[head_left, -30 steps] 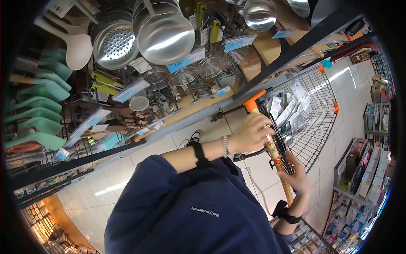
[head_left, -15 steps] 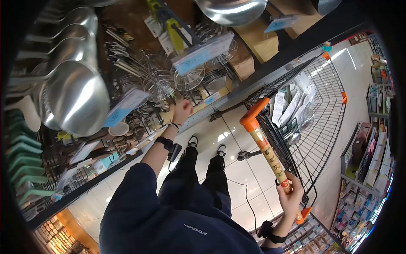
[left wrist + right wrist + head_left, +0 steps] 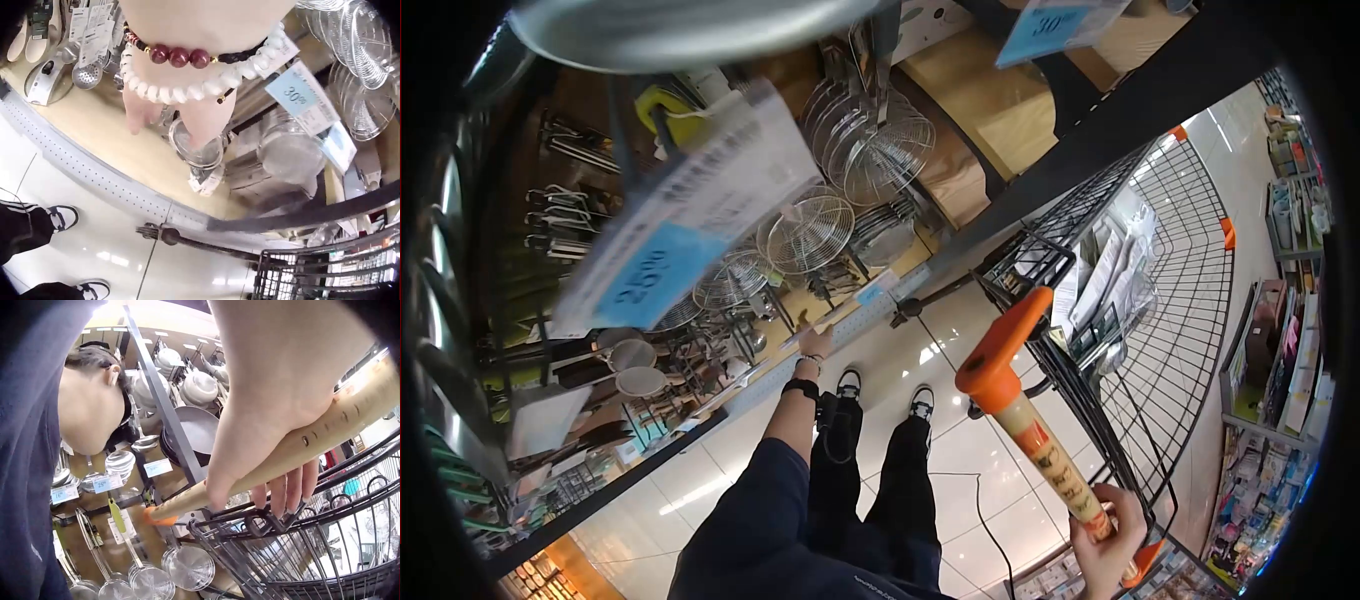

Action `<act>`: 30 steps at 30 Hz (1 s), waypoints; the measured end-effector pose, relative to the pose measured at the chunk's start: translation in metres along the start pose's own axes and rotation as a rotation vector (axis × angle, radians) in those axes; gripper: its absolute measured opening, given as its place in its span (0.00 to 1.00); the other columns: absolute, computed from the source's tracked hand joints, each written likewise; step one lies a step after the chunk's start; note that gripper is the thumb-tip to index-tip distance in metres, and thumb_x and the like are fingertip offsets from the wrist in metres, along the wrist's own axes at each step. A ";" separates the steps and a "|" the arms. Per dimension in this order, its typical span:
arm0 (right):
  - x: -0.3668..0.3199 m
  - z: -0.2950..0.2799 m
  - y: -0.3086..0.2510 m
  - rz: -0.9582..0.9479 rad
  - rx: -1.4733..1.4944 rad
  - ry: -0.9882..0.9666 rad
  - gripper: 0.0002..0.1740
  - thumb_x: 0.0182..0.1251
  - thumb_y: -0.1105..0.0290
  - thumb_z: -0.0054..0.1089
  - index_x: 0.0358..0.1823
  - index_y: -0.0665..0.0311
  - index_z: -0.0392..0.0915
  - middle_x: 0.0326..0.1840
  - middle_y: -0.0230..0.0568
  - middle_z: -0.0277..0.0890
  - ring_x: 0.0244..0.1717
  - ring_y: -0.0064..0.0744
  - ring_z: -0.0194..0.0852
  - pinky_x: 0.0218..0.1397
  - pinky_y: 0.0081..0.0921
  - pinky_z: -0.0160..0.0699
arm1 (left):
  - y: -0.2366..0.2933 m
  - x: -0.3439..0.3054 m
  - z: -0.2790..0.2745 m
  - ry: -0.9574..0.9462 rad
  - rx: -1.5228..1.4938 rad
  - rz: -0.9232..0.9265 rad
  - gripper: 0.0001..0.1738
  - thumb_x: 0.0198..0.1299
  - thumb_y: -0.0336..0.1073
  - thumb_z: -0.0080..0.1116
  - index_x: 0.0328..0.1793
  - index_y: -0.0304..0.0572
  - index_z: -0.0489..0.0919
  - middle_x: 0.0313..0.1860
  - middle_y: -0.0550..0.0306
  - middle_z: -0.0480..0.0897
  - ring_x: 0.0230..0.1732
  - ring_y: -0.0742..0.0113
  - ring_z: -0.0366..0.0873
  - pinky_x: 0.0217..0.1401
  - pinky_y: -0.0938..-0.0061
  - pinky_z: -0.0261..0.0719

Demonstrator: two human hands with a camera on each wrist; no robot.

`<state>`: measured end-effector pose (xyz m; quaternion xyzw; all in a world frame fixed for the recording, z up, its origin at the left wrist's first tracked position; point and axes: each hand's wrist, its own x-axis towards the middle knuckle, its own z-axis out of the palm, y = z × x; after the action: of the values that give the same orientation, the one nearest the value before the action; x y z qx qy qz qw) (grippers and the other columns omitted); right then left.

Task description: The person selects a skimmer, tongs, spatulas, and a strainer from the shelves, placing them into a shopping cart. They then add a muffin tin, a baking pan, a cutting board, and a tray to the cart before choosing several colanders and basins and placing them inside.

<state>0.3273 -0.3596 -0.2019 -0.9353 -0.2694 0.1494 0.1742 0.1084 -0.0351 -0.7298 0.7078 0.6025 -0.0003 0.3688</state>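
Low at the shelf edge, my left hand [image 3: 815, 341] reaches among hanging utensils. In the left wrist view the left hand [image 3: 178, 109] has its fingers extended downward, one fingertip over a small round metal strainer [image 3: 209, 150]; whether it touches is unclear. My right hand [image 3: 1112, 540] grips the lower part of the cart's printed handle [image 3: 1050, 455], which has orange ends. The right wrist view shows the right hand [image 3: 275, 425] with its thumb and fingers around the handle [image 3: 312, 447]. Wire strainers [image 3: 805, 235] hang above and beside the left hand.
The wire cart [image 3: 1190, 300] holds packaged items [image 3: 1100, 270]. A blue-and-white price tag [image 3: 690, 220] juts out close to the head camera. The perforated shelf edge [image 3: 870, 300] borders the tiled floor [image 3: 990, 470]. A dark cable lies by the feet. Other shelves [image 3: 1265, 450] stand across the aisle.
My left hand has left the cart handle and moved to the low shelf, lately nearer its front edge. My right hand has closed round the handle. The head view has moved closer to the shelf.
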 end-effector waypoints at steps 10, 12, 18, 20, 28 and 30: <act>0.002 -0.006 0.001 -0.064 -0.048 -0.053 0.17 0.43 0.77 0.61 0.39 0.66 0.77 0.32 0.41 0.77 0.28 0.34 0.72 0.31 0.26 0.69 | 0.036 0.069 0.005 0.454 -0.323 0.458 0.35 0.46 0.33 0.62 0.62 0.37 0.61 0.53 0.37 0.69 0.55 0.39 0.65 0.55 0.57 0.66; -0.001 -0.007 0.003 0.025 -0.053 -0.093 0.17 0.45 0.77 0.60 0.40 0.66 0.76 0.33 0.42 0.77 0.30 0.35 0.73 0.33 0.27 0.70 | 0.038 0.078 0.011 0.402 -0.416 0.381 0.33 0.47 0.31 0.61 0.61 0.37 0.62 0.51 0.39 0.72 0.52 0.43 0.69 0.51 0.61 0.68; 0.000 -0.008 0.005 -0.052 0.001 -0.119 0.16 0.47 0.77 0.61 0.41 0.68 0.76 0.37 0.44 0.77 0.34 0.38 0.75 0.35 0.27 0.72 | 0.082 0.055 -0.016 0.344 -0.613 0.343 0.33 0.50 0.34 0.63 0.61 0.36 0.62 0.48 0.51 0.77 0.46 0.57 0.75 0.48 0.69 0.71; 0.001 -0.008 0.004 -0.059 0.010 -0.132 0.16 0.47 0.77 0.62 0.41 0.68 0.76 0.37 0.43 0.77 0.35 0.38 0.75 0.36 0.27 0.72 | 0.087 0.050 -0.020 0.341 -0.582 0.314 0.31 0.54 0.34 0.60 0.61 0.35 0.61 0.47 0.52 0.77 0.43 0.61 0.77 0.44 0.72 0.73; -0.001 -0.006 0.010 -0.123 0.065 -0.084 0.17 0.48 0.76 0.62 0.43 0.67 0.77 0.38 0.43 0.79 0.34 0.35 0.76 0.37 0.27 0.73 | 0.102 0.036 -0.016 0.576 -0.405 0.186 0.18 0.60 0.41 0.48 0.49 0.32 0.68 0.27 0.49 0.79 0.27 0.54 0.76 0.29 0.61 0.74; 0.000 -0.007 0.007 -0.108 0.028 -0.088 0.17 0.47 0.76 0.62 0.42 0.67 0.77 0.37 0.43 0.79 0.34 0.35 0.77 0.37 0.27 0.74 | 0.101 0.029 -0.013 0.511 -0.226 0.173 0.18 0.60 0.40 0.48 0.49 0.32 0.69 0.28 0.48 0.79 0.27 0.53 0.76 0.30 0.61 0.74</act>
<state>0.3331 -0.3673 -0.1986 -0.9094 -0.3249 0.1844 0.1830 0.1963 -0.0035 -0.6805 0.6881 0.6095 0.2765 0.2802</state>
